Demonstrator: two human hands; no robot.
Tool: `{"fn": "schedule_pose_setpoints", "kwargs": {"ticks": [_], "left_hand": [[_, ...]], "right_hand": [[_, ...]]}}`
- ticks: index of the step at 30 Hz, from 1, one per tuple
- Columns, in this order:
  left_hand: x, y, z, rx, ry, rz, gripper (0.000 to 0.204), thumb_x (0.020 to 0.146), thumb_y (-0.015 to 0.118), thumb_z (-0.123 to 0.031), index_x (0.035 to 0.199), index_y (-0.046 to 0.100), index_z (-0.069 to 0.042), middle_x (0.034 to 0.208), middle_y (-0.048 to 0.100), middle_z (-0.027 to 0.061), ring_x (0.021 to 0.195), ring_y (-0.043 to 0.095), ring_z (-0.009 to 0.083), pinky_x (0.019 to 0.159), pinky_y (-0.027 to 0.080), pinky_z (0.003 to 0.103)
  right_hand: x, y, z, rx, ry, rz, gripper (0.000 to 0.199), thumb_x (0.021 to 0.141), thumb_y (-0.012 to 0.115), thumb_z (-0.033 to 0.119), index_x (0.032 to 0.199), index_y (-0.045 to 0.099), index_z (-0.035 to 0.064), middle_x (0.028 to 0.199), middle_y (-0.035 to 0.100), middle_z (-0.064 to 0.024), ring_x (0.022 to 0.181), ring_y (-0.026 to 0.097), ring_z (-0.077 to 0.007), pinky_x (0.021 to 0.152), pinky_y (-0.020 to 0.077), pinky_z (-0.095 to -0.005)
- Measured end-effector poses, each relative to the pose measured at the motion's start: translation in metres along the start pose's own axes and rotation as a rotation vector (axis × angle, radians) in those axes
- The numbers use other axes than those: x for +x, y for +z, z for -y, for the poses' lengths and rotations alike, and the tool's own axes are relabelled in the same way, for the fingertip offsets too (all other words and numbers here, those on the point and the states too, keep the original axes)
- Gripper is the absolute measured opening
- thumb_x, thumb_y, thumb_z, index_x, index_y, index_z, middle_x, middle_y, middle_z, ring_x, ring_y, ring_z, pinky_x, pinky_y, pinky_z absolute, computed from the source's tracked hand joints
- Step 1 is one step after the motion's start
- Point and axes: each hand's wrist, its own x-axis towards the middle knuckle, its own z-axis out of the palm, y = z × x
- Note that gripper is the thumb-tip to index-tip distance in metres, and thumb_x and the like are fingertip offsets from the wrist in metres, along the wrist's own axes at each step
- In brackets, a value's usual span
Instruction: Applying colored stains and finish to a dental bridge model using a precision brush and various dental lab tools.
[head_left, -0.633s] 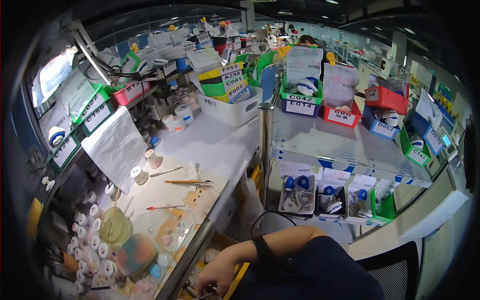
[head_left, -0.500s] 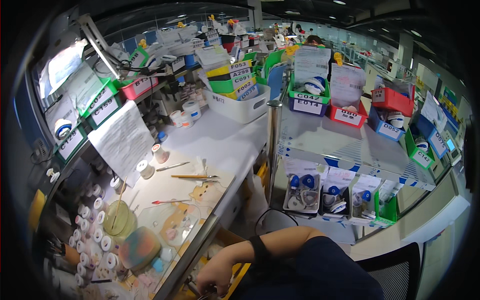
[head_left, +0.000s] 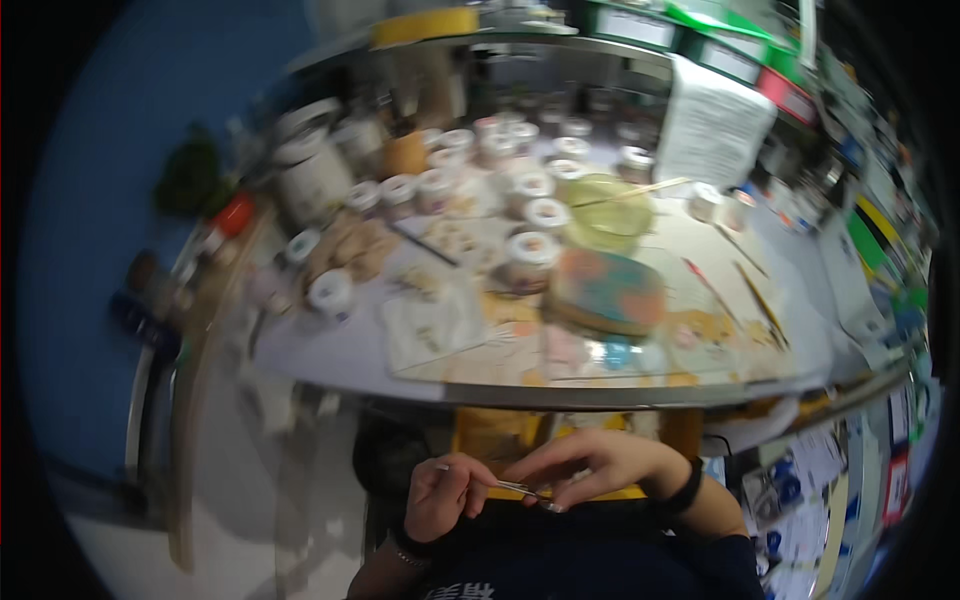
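Just below the bench's front edge, both hands are close together in front of my dark shirt. My left hand (head_left: 447, 496) is closed around one end of a slim metal tool (head_left: 515, 488) that points to the right. From the other side, my right hand (head_left: 600, 465), with a black band on its wrist, curls its thumb and fingers at the tool's far end. Something small and shiny (head_left: 548, 506) shows by the right thumb; blur hides what it is. Beneath the hands is a yellow drawer or tray (head_left: 495, 432).
The bench's front rail (head_left: 600, 397) lies beyond my hands. On the bench are white-lidded jars (head_left: 533, 250), a greenish glass dish (head_left: 615, 215) with a stick across it, a multicoloured pad (head_left: 608, 290) and brushes (head_left: 760, 300). Shelves of bins (head_left: 800, 480) stand at right.
The view has swung left, from the aisle side to face the bench. My left hand has come into view with the metal tool, and my right hand is now beside it.
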Motion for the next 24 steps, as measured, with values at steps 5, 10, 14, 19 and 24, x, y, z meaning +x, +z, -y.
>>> {"fn": "schedule_pose_setpoints", "kwargs": {"ticks": [5, 10, 14, 19, 24], "left_hand": [[-0.001, -0.029, -0.012, 0.018, -0.123, -0.285, 0.036, 0.097, 0.038, -0.022, 0.077, 0.057, 0.001, 0.049, 0.043, -0.0004, 0.041, 0.038, 0.0038, 0.038, 0.028, 0.019], [0.028, -0.011, -0.012, -0.045, -0.208, -0.249, 0.033, 0.097, 0.038, -0.025, 0.074, 0.049, -0.004, 0.046, 0.037, -0.0015, 0.035, 0.03, 0.004, 0.034, 0.023, 0.019], [0.043, -0.013, -0.021, -0.103, -0.303, -0.177, 0.034, 0.098, 0.038, -0.026, 0.074, 0.048, -0.004, 0.046, 0.035, -0.0024, 0.035, 0.03, 0.0038, 0.034, 0.023, 0.019], [0.056, -0.025, -0.023, -0.176, -0.356, -0.157, 0.033, 0.098, 0.037, -0.027, 0.079, 0.05, -0.003, 0.046, 0.036, -0.0027, 0.036, 0.03, 0.0036, 0.035, 0.024, 0.018], [0.062, -0.033, -0.034, -0.108, -0.393, -0.016, 0.037, 0.097, 0.041, -0.026, 0.118, 0.053, 0.002, 0.051, 0.041, -0.0033, 0.04, 0.035, 0.0027, 0.041, 0.028, 0.016]], "right_hand": [[0.022, 0.007, 0.019, -0.436, -0.319, -0.27, 0.04, 0.076, 0.065, 0.001, 0.115, 0.056, 0.0041, 0.107, 0.059, -0.0103, 0.087, 0.062, -0.018, 0.072, 0.0511, -0.0277], [0.043, 0.032, 0.015, -0.744, -0.096, -0.427, 0.041, 0.072, 0.069, 0.006, 0.11, 0.054, 0.0042, 0.1, 0.053, -0.0104, 0.079, 0.063, -0.0216, 0.066, 0.052, -0.0307], [0.053, 0.036, 0.017, -0.693, 0.073, -0.49, 0.042, 0.071, 0.069, 0.006, 0.11, 0.054, 0.0044, 0.095, 0.054, -0.0104, 0.076, 0.062, -0.0219, 0.065, 0.052, -0.0313], [0.065, 0.029, 0.006, -0.542, -0.015, -0.523, 0.042, 0.075, 0.068, 0.006, 0.113, 0.049, 0.0037, 0.083, 0.056, -0.0079, 0.072, 0.061, -0.0166, 0.061, 0.0491, -0.0258], [0.079, 0.03, -0.036, 0.5, -0.048, -0.412, 0.041, 0.078, 0.066, 0.006, 0.113, 0.046, 0.0019, 0.079, 0.055, -0.005, 0.066, 0.055, -0.0114, 0.057, 0.0438, -0.021]]}}
